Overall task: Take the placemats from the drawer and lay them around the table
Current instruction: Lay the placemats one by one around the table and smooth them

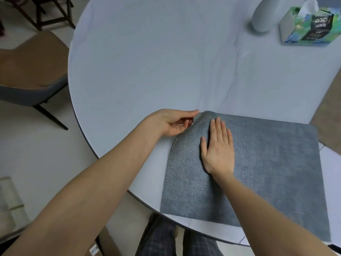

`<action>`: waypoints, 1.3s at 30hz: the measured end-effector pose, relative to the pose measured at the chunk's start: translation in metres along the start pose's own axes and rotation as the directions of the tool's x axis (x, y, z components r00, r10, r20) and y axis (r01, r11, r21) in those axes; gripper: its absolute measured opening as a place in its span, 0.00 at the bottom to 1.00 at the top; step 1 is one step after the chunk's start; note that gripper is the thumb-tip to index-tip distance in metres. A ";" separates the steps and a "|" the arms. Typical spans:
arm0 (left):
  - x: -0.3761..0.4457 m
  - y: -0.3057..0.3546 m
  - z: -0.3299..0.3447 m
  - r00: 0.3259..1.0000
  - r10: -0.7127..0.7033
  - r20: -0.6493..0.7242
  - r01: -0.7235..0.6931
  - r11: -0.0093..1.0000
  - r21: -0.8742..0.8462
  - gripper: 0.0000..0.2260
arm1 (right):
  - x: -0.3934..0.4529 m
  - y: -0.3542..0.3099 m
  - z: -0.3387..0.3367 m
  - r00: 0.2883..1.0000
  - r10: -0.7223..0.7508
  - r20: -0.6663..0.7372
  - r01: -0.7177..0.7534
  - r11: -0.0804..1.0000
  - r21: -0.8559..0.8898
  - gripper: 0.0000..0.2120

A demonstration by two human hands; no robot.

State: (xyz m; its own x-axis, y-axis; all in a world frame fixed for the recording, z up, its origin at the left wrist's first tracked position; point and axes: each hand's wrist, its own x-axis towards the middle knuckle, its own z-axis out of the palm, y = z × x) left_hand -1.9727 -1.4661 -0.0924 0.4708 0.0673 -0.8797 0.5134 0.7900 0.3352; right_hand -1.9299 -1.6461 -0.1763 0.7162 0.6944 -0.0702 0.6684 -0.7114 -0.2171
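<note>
Centrally, a round white table (pixel 147 61) filled most of the head view, its curved near edge running from the left down toward my legs. On its near right portion lay a grey woven placemat (pixel 267 172), flat over most of its area, with its near edge close to the table rim and its far left corner raised off the surface in a soft hump. To the left of the table stood a chair (pixel 31 74) with a tan seat, grey shell and dark legs, well apart from the placemat. At the far right of the table sat a tissue box (pixel 308 26) printed in green, blue and black, a white tissue standing out of its top; just beside it to the left stood a pale rounded object (pixel 263 15), too blurred to name.

My right hand (pixel 218 148) rested palm down on the left half of the placemat, fingers straight and held together, thumb spread to the left, pressing the fabric flat and gripping nothing. My left hand (pixel 173 123) lay at the raised far left corner of the placemat, turned on its side with the fingers (pixel 186 122) curled inward and the thumb extended along the top toward the corner's edge; it appeared to pinch that lifted corner, though the contact itself was partly hidden by the curled fingers.
</note>
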 end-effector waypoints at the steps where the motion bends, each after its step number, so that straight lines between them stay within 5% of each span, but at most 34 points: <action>1: 0.000 -0.003 0.006 1.000 -0.008 0.001 0.008 0.997 0.073 0.10 | 0.000 0.000 0.000 1.000 -0.001 0.001 0.001 1.000 -0.002 0.29; 7: -0.004 -0.013 0.033 1.000 -0.001 0.021 -0.006 0.949 0.315 0.12 | -0.001 0.000 -0.001 1.000 -0.002 0.003 0.002 1.000 -0.006 0.29; 11: -0.002 -0.004 0.019 0.997 0.075 -0.012 -0.073 0.990 0.123 0.13 | 0.000 0.000 0.000 1.000 -0.002 0.012 0.002 1.000 -0.015 0.29; 13: 0.004 -0.001 0.006 0.980 0.139 -0.141 -0.147 0.988 -0.049 0.12 | 0.001 0.000 0.000 1.000 -0.001 0.019 0.001 1.000 -0.014 0.29; 15: 0.012 -0.006 -0.005 0.868 0.331 -0.369 -0.313 0.943 0.111 0.11 | 0.000 0.000 -0.001 1.000 -0.001 0.020 0.001 1.000 -0.015 0.29; 17: 0.020 -0.019 -0.011 0.576 0.703 -0.418 -0.386 0.684 0.619 0.08 | 0.000 0.000 -0.001 1.000 -0.002 0.016 0.003 1.000 -0.016 0.29; 19: 0.021 -0.036 -0.011 0.329 0.935 -0.129 -0.329 0.242 0.913 0.11 | 0.000 0.000 -0.001 1.000 -0.002 0.013 0.002 1.000 -0.010 0.29; 20: 0.022 -0.042 -0.012 0.305 0.949 0.081 -0.296 0.013 0.955 0.15 | 0.000 0.000 -0.001 1.000 -0.002 0.012 0.002 1.000 -0.007 0.29; 22: 0.030 -0.053 -0.019 0.451 0.777 0.440 -0.189 -0.399 0.897 0.22 | 0.000 0.000 -0.001 1.000 -0.003 0.011 0.003 1.000 -0.004 0.29; 23: 0.035 -0.060 -0.024 0.548 0.674 0.496 -0.138 -0.512 0.848 0.25 | 0.000 0.000 -0.001 1.000 -0.004 0.014 0.004 1.000 -0.004 0.29; 25: 0.042 -0.070 -0.037 0.634 0.639 0.435 -0.093 -0.496 0.863 0.29 | -0.001 0.001 -0.001 1.000 -0.007 0.020 0.007 1.000 -0.007 0.29; 30: 0.045 -0.062 -0.040 0.641 0.734 0.223 0.099 -0.367 0.925 0.42 | 0.000 0.001 -0.001 1.000 -0.010 0.022 0.010 1.000 -0.013 0.29; 33: 0.041 -0.058 -0.033 0.612 0.777 0.148 0.153 -0.300 0.942 0.36 | 0.000 0.001 -0.001 1.000 -0.009 0.014 0.009 1.000 -0.003 0.29; 34: 0.039 -0.061 -0.030 0.576 0.798 0.175 0.114 -0.291 0.950 0.33 | -0.001 0.001 -0.001 1.000 -0.004 0.010 0.004 1.000 0.001 0.29; 37: 0.040 -0.080 -0.028 0.567 0.709 0.419 -0.001 -0.508 0.861 0.27 | -0.001 0.001 0.001 1.000 -0.006 -0.004 0.006 1.000 0.001 0.28; 39: 0.042 -0.079 -0.039 0.593 0.711 0.377 0.009 -0.474 0.880 0.28 | -0.001 0.001 0.002 1.000 -0.010 -0.006 0.010 1.000 0.006 0.28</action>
State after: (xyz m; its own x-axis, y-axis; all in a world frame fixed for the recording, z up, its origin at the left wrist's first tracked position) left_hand -2.0212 -1.5018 -0.1690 0.9150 0.3720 -0.1560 0.3923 -0.9106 0.1300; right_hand -1.9305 -1.6476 -0.1785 0.7106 0.7008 -0.0624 0.6743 -0.7037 -0.2240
